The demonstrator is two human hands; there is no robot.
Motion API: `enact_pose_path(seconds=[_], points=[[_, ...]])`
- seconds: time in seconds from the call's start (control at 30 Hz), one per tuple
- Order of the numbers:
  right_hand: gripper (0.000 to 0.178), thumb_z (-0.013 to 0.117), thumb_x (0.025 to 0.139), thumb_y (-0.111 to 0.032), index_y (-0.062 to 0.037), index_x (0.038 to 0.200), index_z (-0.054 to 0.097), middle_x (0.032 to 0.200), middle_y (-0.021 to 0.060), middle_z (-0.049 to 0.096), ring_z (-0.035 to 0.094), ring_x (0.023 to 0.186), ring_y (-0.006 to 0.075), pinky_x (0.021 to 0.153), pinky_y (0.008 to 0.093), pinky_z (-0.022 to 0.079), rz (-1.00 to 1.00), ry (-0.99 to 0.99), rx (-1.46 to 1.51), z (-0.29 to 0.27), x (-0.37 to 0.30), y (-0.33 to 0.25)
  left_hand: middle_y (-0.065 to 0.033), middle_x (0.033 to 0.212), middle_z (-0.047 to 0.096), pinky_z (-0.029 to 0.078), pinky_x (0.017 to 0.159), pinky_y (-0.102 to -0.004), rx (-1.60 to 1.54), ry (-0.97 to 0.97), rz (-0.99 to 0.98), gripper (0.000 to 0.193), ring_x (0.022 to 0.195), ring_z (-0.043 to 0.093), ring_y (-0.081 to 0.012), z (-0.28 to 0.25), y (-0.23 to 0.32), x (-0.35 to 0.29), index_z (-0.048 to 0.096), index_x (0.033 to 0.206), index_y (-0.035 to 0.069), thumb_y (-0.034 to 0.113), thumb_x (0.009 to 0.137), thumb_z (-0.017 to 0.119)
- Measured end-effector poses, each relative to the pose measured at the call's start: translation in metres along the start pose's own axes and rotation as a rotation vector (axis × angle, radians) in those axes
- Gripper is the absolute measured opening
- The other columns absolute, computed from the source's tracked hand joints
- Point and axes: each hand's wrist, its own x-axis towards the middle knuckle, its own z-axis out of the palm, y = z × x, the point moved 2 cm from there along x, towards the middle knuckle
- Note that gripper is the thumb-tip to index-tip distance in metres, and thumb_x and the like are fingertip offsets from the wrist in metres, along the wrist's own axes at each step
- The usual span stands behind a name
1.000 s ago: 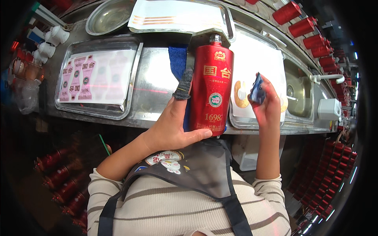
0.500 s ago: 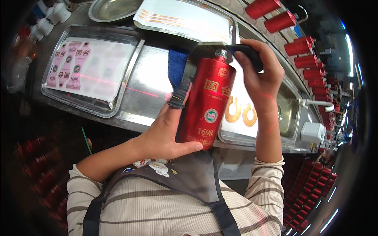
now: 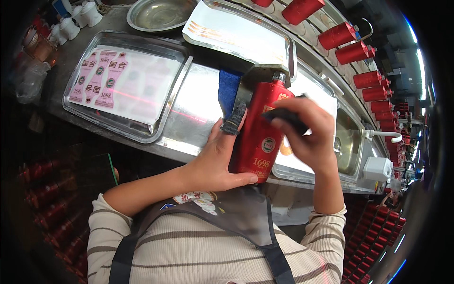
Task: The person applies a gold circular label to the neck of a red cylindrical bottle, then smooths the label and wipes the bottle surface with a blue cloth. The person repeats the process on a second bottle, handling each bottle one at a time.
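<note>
A red bottle with gold lettering and a round pale label leans tilted in front of me. Its bare grey neck points to the far side, next to a metal holder. My left hand grips the bottle's lower left side, thumb across its base, one finger wrapped in a dark grey cover. Pinched in my right hand is a flat black pad, whose tip lies over the bottle's upper front. That hand hides part of the gold lettering. A blue cloth hangs just left of the bottle.
On the left, a metal tray holds pink printed labels. A far tray carries orange strips on white sheets; a round metal basin is beside it. Red bottles line the right. A sink and white jug stand right.
My right hand has come down from beside the bottle's neck to its front, bringing the black pad over the lettering. My left hand keeps its grip. The whole view has shifted slightly.
</note>
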Motion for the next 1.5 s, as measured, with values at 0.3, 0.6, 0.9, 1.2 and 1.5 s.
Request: enact_pose_path(seconds=[0.3, 0.6, 0.9, 1.2, 1.5], points=[[0.037, 0.074, 0.067, -0.010, -0.0090, 0.104, 0.076, 0.078, 0.0030, 0.051, 0.057, 0.078, 0.0226, 0.060, 0.0357, 0.047, -0.425, -0.028, -0.265, 0.034, -0.036, -0.042, -0.0277, 0.165, 0.015, 0.017, 0.123, -0.0504, -0.001, -0.080, -0.050, 0.114, 0.150, 0.021, -0.0442, -0.017, -0.001, -0.018, 0.001, 0.161, -0.003, 0.021, 0.081, 0.078], [0.022, 0.075, 0.086, 0.001, -0.0012, 0.107, 0.071, 0.086, 0.0049, 0.069, 0.067, 0.078, 0.0129, 0.068, 0.0261, 0.053, -0.022, 0.373, 0.050, 0.010, -0.002, 0.031, -0.0295, 0.168, 0.006, -0.005, 0.125, -0.0477, 0.058, -0.138, 0.123, 0.098, 0.158, 0.007, -0.0384, -0.006, 0.019, -0.024, 0.001, 0.160, -0.006, 0.009, 0.083, 0.059], [0.036, 0.088, 0.069, -0.007, -0.0046, 0.103, 0.075, 0.087, 0.0077, 0.069, 0.066, 0.071, 0.0217, 0.062, 0.0316, 0.053, -0.019, 0.077, 0.219, 0.030, -0.117, -0.053, -0.0305, 0.167, 0.012, 0.002, 0.126, -0.0474, -0.062, -0.065, 0.056, 0.083, 0.156, 0.017, -0.0389, -0.004, 0.007, -0.025, 0.012, 0.160, -0.005, 0.016, 0.092, 0.055], [0.020, 0.074, 0.093, -0.005, -0.0004, 0.107, 0.060, 0.097, 0.0028, 0.065, 0.059, 0.085, 0.0058, 0.076, 0.0211, 0.049, 0.903, 0.657, 0.689, 0.065, -0.181, -0.036, -0.0311, 0.166, 0.016, -0.004, 0.111, -0.0754, 0.698, -0.075, 0.196, 0.038, 0.152, 0.010, -0.0560, 0.013, 0.036, -0.024, 0.079, 0.109, 0.016, 0.045, 0.089, 0.068], [0.023, 0.075, 0.092, -0.007, -0.0004, 0.106, 0.059, 0.095, 0.0033, 0.062, 0.056, 0.083, 0.0075, 0.075, 0.0214, 0.047, 0.721, 0.649, 0.615, 0.070, -0.148, -0.064, -0.0386, 0.161, 0.018, -0.004, 0.110, -0.0769, 0.756, 0.092, 0.055, 0.040, 0.150, 0.009, -0.0599, 0.019, 0.022, -0.057, 0.079, 0.115, 0.016, 0.047, 0.095, 0.064]])
